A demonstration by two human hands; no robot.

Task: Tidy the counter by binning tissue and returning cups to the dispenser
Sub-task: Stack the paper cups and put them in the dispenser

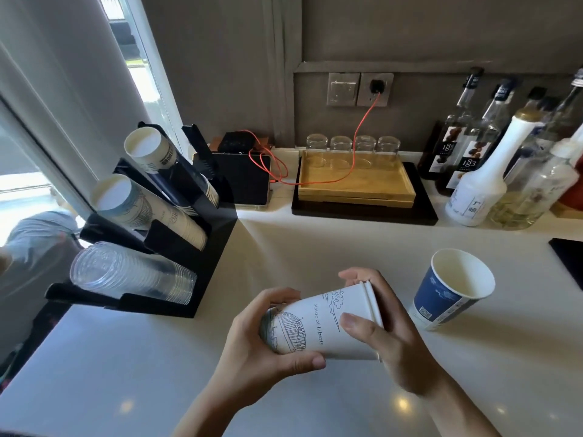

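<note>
Both hands hold white paper cups (318, 323) with blue line drawings, nested and lying sideways above the counter, rims to the right. My left hand (262, 339) grips the base end. My right hand (381, 335) wraps the rim end, where two rims show. A blue paper cup (448, 291) stands upright and empty on the counter just right of my hands. The black cup dispenser (176, 247) stands at the left, with slanted rows of blue-printed cups (151, 152), white cups (142, 206) and clear plastic cups (126, 275). No tissue is visible.
A wooden tray (356, 184) on a black board sits at the back with several upturned glasses (353, 146) behind it. A red cable runs from the wall socket (375, 88) to a black device (246, 181). Syrup bottles (492, 159) crowd the back right. A black mat (571, 260) lies at the right edge.
</note>
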